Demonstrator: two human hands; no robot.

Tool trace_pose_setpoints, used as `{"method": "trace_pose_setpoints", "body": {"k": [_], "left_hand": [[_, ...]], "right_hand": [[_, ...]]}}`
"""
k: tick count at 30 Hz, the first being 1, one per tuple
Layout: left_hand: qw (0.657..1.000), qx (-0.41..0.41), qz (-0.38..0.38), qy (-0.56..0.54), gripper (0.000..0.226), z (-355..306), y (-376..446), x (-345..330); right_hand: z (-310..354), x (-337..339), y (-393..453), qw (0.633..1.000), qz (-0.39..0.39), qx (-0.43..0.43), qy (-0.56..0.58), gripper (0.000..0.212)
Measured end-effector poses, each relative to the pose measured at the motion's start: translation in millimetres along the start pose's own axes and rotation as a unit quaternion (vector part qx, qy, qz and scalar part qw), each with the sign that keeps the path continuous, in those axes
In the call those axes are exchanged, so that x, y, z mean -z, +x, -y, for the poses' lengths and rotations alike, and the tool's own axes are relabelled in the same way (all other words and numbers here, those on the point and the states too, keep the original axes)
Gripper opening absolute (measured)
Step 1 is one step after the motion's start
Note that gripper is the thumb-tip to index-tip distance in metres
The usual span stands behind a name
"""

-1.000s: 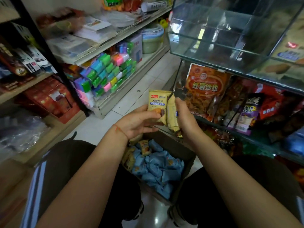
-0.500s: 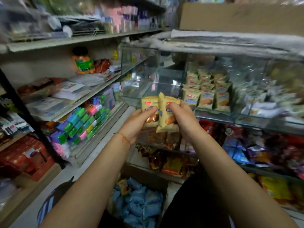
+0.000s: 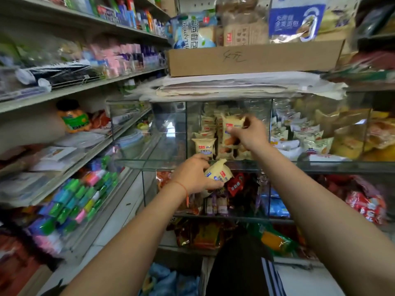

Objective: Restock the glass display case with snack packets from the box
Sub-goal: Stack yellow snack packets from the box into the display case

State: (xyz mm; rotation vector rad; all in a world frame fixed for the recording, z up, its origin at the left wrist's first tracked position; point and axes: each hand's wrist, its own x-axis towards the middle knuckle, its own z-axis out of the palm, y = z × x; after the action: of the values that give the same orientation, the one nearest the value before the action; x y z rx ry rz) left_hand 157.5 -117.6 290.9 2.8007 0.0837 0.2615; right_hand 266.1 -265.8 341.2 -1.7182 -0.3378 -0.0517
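My right hand (image 3: 249, 133) pinches 1 pale yellow plastic snack packet (image 3: 232, 124) inside the glass display case (image 3: 224, 164), my left hand (image 3: 195, 175) grips another (image 3: 219, 173) below; I should seat it upright against the stacked row.

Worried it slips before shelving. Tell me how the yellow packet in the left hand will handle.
The yellow snack packet is probably light: the left hand holds it tilted, alone. Its crimped film looks soft, likely floppy. Its glossy wrapper may be slippery.
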Motion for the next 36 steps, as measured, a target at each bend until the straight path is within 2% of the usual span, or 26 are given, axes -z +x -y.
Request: {"method": "trace_pose_setpoints", "body": {"k": [4, 6, 9, 13, 16, 18, 20, 21, 22, 24, 26, 28, 30, 32, 34, 36], "left_hand": [[0.999, 0.006, -0.042, -0.023, 0.053, -5, 3, 0], [0.999, 0.006, -0.044, -0.004, 0.057, -8, 6, 1], [0.999, 0.013, -0.050, -0.013, 0.057, -3, 9, 1], [0.998, 0.012, -0.056, -0.040, 0.055, 4, 13, 1], [0.997, 0.027, -0.051, -0.058, 0.050, 5, 14, 5], [0.992, 0.047, -0.042, -0.107, 0.043, 5, 13, 9], [0.964, 0.063, -0.048, -0.252, 0.036, 3, 11, 12], [0.934, 0.074, -0.058, -0.343, 0.034, -1, 10, 13], [0.903, 0.088, -0.073, -0.414, 0.032, -5, 9, 14], [0.874, 0.095, -0.100, -0.466, 0.031, -13, 11, 17], [0.884, 0.077, -0.097, -0.451, 0.028, -21, 15, 18], [0.899, 0.065, -0.090, -0.424, 0.025, -27, 20, 17], [0.903, 0.071, -0.103, -0.411, 0.038, -28, 24, 13], [0.923, 0.072, -0.145, -0.350, 0.052, -25, 27, 9], [0.964, 0.059, -0.161, -0.203, 0.049, -21, 24, 7], [0.990, 0.041, -0.129, -0.037, 0.042, -17, 19, 6]], "right_hand": [[-19, -6, 23, 0.993, 0.027, -0.029, -0.111, 0.040], [-23, -8, 31, 0.976, 0.032, -0.042, -0.212, 0.046], [-32, -19, 41, 0.949, 0.080, -0.054, -0.299, 0.059], [-37, -31, 43, 0.933, 0.095, -0.037, -0.346, 0.055], [-35, -27, 47, 0.946, 0.086, -0.046, -0.311, 0.060], [-33, -20, 47, 0.960, 0.028, -0.036, -0.275, 0.058], [-24, -14, 41, 0.979, -0.048, 0.004, -0.201, 0.042], [-17, -12, 36, 0.988, -0.060, 0.015, -0.139, 0.033], [-9, -11, 29, 0.997, -0.038, 0.011, -0.071, 0.029], [5, -10, 13, 0.994, 0.101, -0.023, 0.021, 0.038], [6, -12, 3, 0.965, 0.251, -0.037, 0.059, 0.042], [-1, -14, 0, 0.952, 0.298, -0.026, 0.061, 0.033], [-4, -14, 4, 0.959, 0.270, -0.009, 0.084, 0.032], [-3, -12, 8, 0.969, 0.213, -0.007, 0.124, 0.038], [-5, -8, 13, 0.974, 0.149, -0.020, 0.168, 0.044], [-10, -4, 17, 0.977, 0.108, -0.028, 0.180, 0.047]]}}
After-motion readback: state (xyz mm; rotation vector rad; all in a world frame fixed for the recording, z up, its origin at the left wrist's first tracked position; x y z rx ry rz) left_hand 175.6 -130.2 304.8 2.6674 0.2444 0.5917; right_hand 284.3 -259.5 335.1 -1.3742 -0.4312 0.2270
